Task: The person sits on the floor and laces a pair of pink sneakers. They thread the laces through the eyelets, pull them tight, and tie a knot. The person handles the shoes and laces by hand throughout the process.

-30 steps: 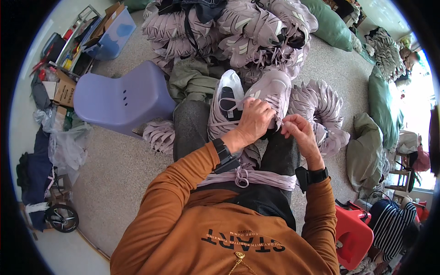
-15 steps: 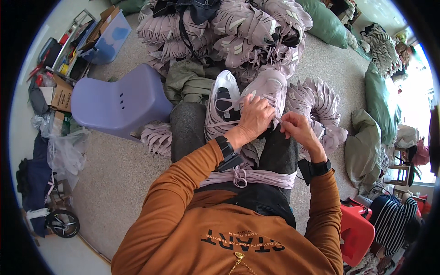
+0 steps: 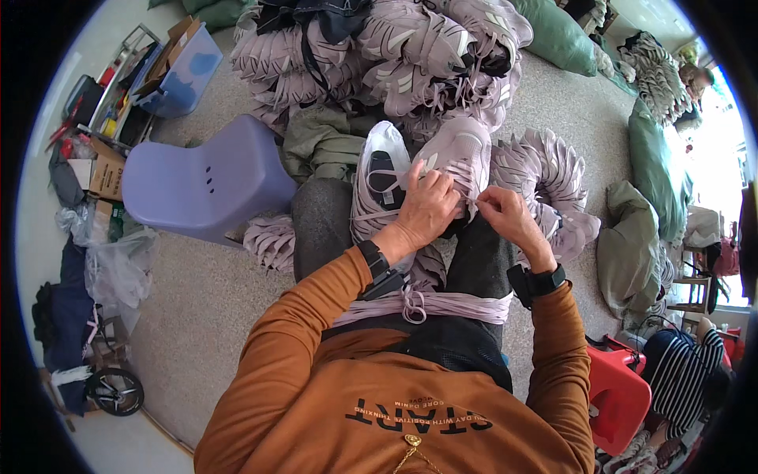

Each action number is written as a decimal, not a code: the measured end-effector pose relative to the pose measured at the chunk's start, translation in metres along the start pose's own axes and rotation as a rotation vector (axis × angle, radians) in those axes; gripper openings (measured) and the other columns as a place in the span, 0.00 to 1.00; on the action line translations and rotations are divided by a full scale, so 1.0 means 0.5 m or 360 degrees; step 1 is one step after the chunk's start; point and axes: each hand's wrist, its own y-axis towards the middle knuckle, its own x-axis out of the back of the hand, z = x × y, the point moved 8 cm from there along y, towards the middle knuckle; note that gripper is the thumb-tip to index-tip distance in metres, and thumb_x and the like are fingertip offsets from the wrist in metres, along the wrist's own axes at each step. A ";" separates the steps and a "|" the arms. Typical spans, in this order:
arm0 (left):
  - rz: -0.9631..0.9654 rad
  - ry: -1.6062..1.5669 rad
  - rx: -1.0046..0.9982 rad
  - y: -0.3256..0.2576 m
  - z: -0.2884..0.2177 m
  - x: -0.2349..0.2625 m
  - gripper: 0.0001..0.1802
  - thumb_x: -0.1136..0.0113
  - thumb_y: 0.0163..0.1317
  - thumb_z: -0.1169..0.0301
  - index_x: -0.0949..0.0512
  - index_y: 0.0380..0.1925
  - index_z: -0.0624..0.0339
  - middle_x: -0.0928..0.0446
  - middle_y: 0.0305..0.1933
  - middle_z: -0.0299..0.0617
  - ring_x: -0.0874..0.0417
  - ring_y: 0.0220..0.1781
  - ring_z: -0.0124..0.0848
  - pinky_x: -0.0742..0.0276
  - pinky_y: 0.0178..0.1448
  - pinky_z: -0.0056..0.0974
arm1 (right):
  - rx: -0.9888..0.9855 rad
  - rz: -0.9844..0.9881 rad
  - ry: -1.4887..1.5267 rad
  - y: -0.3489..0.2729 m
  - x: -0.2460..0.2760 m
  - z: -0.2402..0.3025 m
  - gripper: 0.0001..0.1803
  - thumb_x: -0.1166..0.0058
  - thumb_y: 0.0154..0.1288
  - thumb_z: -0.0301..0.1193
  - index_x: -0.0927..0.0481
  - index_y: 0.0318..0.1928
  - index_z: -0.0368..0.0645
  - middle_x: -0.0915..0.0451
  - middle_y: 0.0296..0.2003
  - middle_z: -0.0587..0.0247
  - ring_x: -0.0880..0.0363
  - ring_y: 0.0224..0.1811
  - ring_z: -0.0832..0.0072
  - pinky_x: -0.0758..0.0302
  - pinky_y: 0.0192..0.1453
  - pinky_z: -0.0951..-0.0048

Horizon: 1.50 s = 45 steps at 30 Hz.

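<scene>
Left hand (image 3: 426,209): I see it clasping the lilac sneaker (image 3: 458,162).
Right hand (image 3: 505,217): pinching its lace, at 3 o'clock.

left hand (image 3: 426,207) grips lilac sneaker (image 3: 458,162) | right hand (image 3: 505,219) pinches its lace | purple stool (image 3: 201,182) beside

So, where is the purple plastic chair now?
In the head view the purple chair stands on the floor at the person's left, beside the left knee, in front of the blue box and left of the shoe pile.
</scene>
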 end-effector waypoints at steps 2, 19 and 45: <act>0.0072 0.0083 -0.0010 0.004 0.003 -0.015 0.08 0.34 0.56 0.65 0.18 0.34 0.54 0.26 0.42 0.39 0.26 0.54 0.39 0.48 0.76 0.61 | 0.0005 -0.0008 -0.0071 0.004 -0.006 0.021 0.10 0.38 0.63 0.31 0.16 0.34 0.36 0.19 0.23 0.48 0.17 0.28 0.54 0.24 0.34 0.59; 0.0513 0.0229 -0.0270 -0.114 -0.023 0.049 0.05 0.43 0.56 0.71 0.18 0.29 0.54 0.29 0.40 0.38 0.26 0.52 0.37 0.47 0.78 0.62 | 0.0052 0.0100 0.0482 -0.004 -0.041 -0.016 0.08 0.42 0.60 0.26 0.19 0.38 0.34 0.21 0.34 0.61 0.24 0.38 0.73 0.28 0.45 0.71; -0.0187 -0.0486 0.0678 -0.062 0.090 0.020 0.21 0.36 0.60 0.73 0.29 0.52 0.64 0.25 0.46 0.54 0.22 0.49 0.54 0.25 0.53 0.50 | 0.0382 -0.0320 0.0033 0.023 -0.109 0.089 0.09 0.48 0.68 0.23 0.19 0.45 0.33 0.16 0.39 0.39 0.16 0.43 0.44 0.20 0.48 0.55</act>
